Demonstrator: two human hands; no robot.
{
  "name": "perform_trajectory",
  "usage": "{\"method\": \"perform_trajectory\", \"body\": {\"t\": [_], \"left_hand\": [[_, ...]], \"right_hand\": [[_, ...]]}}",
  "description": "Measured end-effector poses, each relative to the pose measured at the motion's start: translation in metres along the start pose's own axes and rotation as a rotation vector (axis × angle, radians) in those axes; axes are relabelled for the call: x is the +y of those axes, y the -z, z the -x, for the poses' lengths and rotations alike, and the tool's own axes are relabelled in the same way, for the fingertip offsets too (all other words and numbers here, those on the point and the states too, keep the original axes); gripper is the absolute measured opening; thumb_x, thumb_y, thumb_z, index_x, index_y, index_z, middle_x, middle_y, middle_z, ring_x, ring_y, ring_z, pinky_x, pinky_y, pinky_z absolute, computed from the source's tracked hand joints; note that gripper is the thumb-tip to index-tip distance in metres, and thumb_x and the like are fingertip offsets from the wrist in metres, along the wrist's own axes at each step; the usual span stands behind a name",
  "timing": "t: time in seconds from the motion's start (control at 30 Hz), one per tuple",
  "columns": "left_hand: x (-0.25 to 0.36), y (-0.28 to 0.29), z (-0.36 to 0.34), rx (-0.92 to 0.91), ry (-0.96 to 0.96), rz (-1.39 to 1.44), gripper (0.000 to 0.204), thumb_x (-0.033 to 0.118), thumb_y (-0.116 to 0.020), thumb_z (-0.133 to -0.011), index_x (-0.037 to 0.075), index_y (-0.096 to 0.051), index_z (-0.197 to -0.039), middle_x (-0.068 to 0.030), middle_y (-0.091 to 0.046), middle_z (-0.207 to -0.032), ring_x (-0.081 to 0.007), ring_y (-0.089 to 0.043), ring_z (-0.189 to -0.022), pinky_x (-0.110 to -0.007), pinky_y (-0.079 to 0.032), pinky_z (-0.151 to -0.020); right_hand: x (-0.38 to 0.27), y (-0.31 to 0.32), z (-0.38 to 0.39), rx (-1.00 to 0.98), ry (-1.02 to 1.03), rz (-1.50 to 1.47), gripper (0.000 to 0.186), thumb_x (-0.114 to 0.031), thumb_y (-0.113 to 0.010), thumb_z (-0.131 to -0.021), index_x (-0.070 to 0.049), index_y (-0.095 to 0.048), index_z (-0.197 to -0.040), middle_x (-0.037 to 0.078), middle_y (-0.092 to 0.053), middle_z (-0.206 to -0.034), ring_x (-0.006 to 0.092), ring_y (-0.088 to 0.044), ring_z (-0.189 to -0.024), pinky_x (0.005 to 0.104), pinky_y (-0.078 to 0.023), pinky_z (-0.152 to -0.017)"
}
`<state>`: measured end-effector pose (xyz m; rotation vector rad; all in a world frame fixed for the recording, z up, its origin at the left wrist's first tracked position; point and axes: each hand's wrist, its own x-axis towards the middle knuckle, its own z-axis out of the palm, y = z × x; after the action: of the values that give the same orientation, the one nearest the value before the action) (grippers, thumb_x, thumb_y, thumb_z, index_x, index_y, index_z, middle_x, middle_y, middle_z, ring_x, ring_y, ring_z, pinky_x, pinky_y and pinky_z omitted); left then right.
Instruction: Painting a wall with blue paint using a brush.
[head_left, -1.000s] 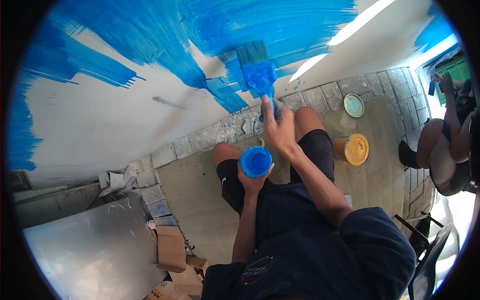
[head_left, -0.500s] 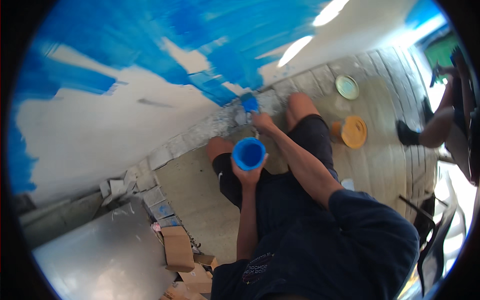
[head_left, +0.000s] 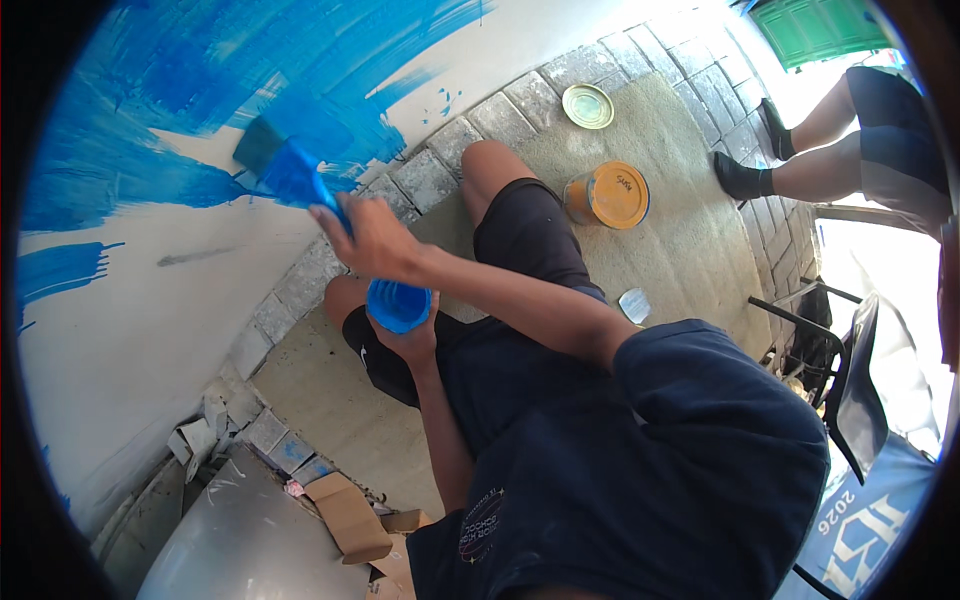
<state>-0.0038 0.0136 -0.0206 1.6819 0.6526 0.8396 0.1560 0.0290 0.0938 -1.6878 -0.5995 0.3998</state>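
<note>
My right hand [head_left: 372, 238] grips a wide paintbrush [head_left: 283, 167] covered in blue paint, its bristles pressed against the white wall [head_left: 130, 330] at the edge of a large patch of blue paint [head_left: 210, 90]. My left hand [head_left: 410, 340] holds a small blue cup [head_left: 397, 304] of paint just below the right wrist, in front of my knees. I am crouched close to the wall on a concrete floor.
An orange-lidded paint tin [head_left: 607, 195] and a loose round lid [head_left: 587, 105] sit on the floor to the right. Another person's legs [head_left: 800, 150] stand at the far right. Broken tiles and cardboard [head_left: 345, 515] lie at lower left beside a grey metal sheet [head_left: 240, 540]. A black chair [head_left: 840, 390] stands at the right.
My right hand has swung the brush from the cup area leftward and up the wall onto the blue patch. The view has tilted, and the cup has stayed near my knees.
</note>
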Motion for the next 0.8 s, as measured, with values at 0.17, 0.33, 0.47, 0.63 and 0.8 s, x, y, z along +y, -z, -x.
{"method": "perform_trajectory", "body": {"t": [0.17,0.33,0.47,0.63,0.8], "left_hand": [[0.002,0.009,-0.004,0.047,-0.001,-0.054,0.078,0.012,-0.091,-0.066,-0.002,-0.047,-0.13,-0.0126,-0.056,-0.125,-0.0234,-0.057,-0.114,-0.037,-0.044,-0.099],[-0.002,0.014,0.0,0.011,0.024,-0.052,0.076,0.009,-0.091,-0.066,-0.001,-0.049,-0.128,-0.0101,-0.059,-0.119,-0.0212,-0.059,-0.11,-0.035,-0.047,-0.097],[0.011,0.005,-0.001,0.02,0.014,0.0,0.075,0.009,-0.091,-0.066,0.0,-0.049,-0.128,-0.01,-0.06,-0.117,-0.0206,-0.059,-0.109,-0.036,-0.048,-0.095],[0.006,0.013,0.003,0.04,0.081,-0.012,0.078,0.01,-0.092,-0.064,0.001,-0.049,-0.128,-0.0115,-0.06,-0.12,-0.0215,-0.06,-0.11,-0.037,-0.05,-0.094],[0.011,0.014,0.0,0.084,0.046,0.004,0.077,0.011,-0.092,-0.063,0.001,-0.049,-0.126,-0.0109,-0.06,-0.118,-0.0207,-0.061,-0.108,-0.037,-0.05,-0.094]], "right_hand": [[0.1,-0.029,-0.013,-0.015,-0.095,0.166,0.035,-0.029,-0.053,-0.099,0.004,-0.055,-0.089,0.028,-0.061,-0.066,0.0486,-0.062,-0.066,0.0544,-0.047,-0.06],[0.171,-0.045,0.025,-0.041,-0.737,0.059,0.056,-0.044,-0.05,-0.097,0.009,-0.066,-0.087,0.028,-0.067,-0.079,0.0392,-0.07,-0.075,0.0499,-0.05,-0.067],[0.173,-0.041,0.0,-0.104,-0.87,0.043,0.056,-0.043,-0.052,-0.096,0.009,-0.063,-0.08,0.021,-0.065,-0.073,0.0296,-0.064,-0.061,0.0419,-0.048,-0.054],[0.104,-0.038,-0.042,-0.13,-0.864,-0.353,0.052,-0.043,-0.055,-0.096,0.005,-0.061,-0.075,0.013,-0.06,-0.068,0.02,-0.054,-0.051,0.037,-0.042,-0.047],[0.0,-0.007,0.011,-0.131,-0.249,0.129,0.053,-0.043,-0.052,-0.099,0.006,-0.059,-0.079,0.012,-0.055,-0.057,0.0147,-0.052,-0.053,0.0376,-0.04,-0.049]]}}
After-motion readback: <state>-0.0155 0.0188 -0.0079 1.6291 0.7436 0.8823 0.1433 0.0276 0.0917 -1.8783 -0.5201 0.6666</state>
